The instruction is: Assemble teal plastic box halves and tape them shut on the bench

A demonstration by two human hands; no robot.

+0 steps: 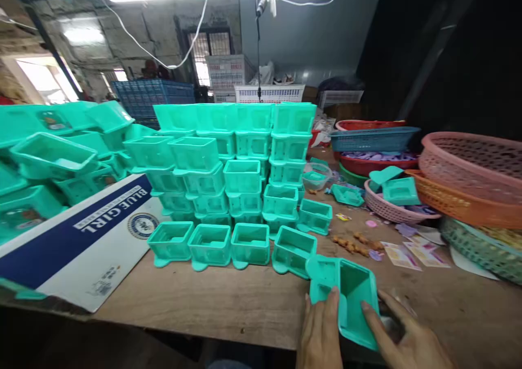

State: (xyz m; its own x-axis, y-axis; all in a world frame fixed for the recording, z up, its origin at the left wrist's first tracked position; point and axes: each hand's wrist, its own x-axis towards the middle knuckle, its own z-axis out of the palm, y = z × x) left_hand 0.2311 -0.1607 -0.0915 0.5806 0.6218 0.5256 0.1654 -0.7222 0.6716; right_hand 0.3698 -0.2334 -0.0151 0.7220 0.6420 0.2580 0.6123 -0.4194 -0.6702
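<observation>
A teal plastic box (350,298) lies tilted at the near edge of the wooden table (228,304), its open side facing up and away. My left hand (322,331) grips its left side, thumb on the rim. My right hand (403,336) holds its right side, a finger laid along the box's edge. Just behind it, a row of like teal boxes (228,244) stands on the table, and behind that a stacked wall of the same boxes (240,157).
A white and blue carton (77,238) lies flat at the left, with more teal boxes (53,157) heaped beyond it. Plastic baskets (468,179) stack at the right. Stickers (411,255) and small brown bits (354,244) lie between. Crates (155,94) stand at the back.
</observation>
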